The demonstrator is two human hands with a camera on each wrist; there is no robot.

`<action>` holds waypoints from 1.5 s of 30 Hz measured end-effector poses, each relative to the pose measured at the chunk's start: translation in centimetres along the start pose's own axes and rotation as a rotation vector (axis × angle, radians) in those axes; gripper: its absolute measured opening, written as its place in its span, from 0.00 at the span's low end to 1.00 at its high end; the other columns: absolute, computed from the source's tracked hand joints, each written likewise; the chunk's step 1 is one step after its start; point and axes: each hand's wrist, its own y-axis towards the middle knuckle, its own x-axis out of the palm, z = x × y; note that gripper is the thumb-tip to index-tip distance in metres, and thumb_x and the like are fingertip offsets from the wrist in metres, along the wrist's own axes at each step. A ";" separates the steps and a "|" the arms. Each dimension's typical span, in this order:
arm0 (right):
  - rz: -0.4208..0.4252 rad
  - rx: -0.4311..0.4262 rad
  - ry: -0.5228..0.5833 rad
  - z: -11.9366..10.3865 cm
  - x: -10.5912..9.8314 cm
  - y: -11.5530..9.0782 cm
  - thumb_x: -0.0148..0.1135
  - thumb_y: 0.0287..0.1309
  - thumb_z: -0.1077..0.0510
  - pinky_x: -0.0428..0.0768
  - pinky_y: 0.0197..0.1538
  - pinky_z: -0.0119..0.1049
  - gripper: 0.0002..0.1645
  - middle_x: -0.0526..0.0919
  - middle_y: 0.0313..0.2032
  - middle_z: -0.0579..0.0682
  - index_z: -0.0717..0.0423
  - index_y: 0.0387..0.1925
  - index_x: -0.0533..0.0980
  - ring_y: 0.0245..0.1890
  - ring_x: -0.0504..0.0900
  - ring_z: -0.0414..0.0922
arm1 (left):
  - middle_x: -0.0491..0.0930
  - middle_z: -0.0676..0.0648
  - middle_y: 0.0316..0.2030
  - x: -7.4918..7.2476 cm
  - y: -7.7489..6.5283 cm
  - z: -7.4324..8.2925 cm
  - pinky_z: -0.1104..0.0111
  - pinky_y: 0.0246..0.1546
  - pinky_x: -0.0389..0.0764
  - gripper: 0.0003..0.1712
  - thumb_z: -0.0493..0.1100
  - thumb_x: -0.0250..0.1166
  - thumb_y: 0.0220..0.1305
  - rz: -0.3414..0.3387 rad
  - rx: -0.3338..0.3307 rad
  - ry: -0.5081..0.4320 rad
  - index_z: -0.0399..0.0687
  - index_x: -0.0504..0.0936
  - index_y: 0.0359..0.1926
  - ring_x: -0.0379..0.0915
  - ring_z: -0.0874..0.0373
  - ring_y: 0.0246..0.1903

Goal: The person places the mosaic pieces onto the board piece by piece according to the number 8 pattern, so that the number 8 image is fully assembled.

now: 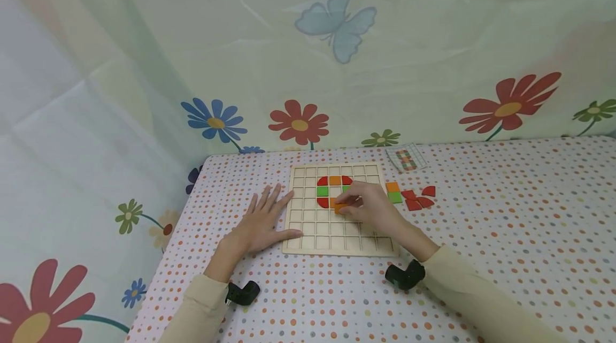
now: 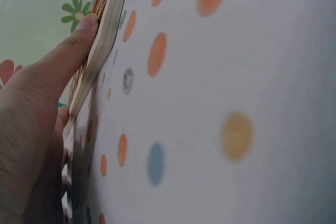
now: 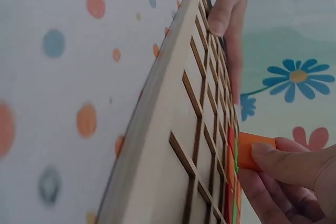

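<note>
A square wooden grid board (image 1: 323,229) lies on the table. Red quarter-round, orange and green tiles form a ring in its upper middle, including a green tile (image 1: 322,191) on the left side. My right hand (image 1: 372,205) pinches an orange square tile (image 3: 249,148) between thumb and fingers, low over the ring's bottom row. The tile stands tilted against the board in the right wrist view. Fingers spread, my left hand (image 1: 262,223) rests at the board's left side, with its thumb (image 2: 73,45) on the board's edge and the index fingertip on the rim.
Right of the board lie a loose orange tile (image 1: 392,187), a green tile (image 1: 394,197) and several red quarter-round tiles (image 1: 413,205). A printed pattern card (image 1: 418,155) lies behind them. A dotted cloth (image 1: 505,214) covers the table, and a flowered curtain (image 1: 409,81) hangs behind.
</note>
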 end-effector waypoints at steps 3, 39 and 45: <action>-0.035 0.000 0.008 0.0 0.8 0.5 0.76 0.54 0.72 0.84 0.40 0.32 0.09 0.87 0.36 0.50 0.63 0.38 0.89 0.35 0.84 0.44 | 0.36 0.45 0.84 0.0 0.0 0.1 0.44 0.80 0.31 0.59 0.80 0.56 0.65 -0.004 -0.004 -0.004 0.61 0.47 0.85 0.25 0.43 0.83; -0.093 0.042 -0.057 -0.7 1.0 0.9 0.75 0.54 0.74 0.80 0.35 0.29 0.09 0.87 0.35 0.51 0.64 0.38 0.89 0.31 0.81 0.41 | 0.34 0.44 0.84 -0.2 -0.1 0.0 0.44 0.80 0.31 0.59 0.79 0.56 0.66 -0.016 0.008 0.010 0.59 0.45 0.86 0.24 0.43 0.83; -0.115 0.048 -0.063 -0.6 0.9 1.0 0.75 0.55 0.74 0.81 0.36 0.30 0.09 0.87 0.35 0.51 0.64 0.38 0.89 0.32 0.81 0.41 | 0.35 0.44 0.84 -0.3 -0.2 -0.1 0.44 0.80 0.31 0.59 0.79 0.56 0.66 -0.015 0.017 0.004 0.59 0.45 0.86 0.25 0.43 0.83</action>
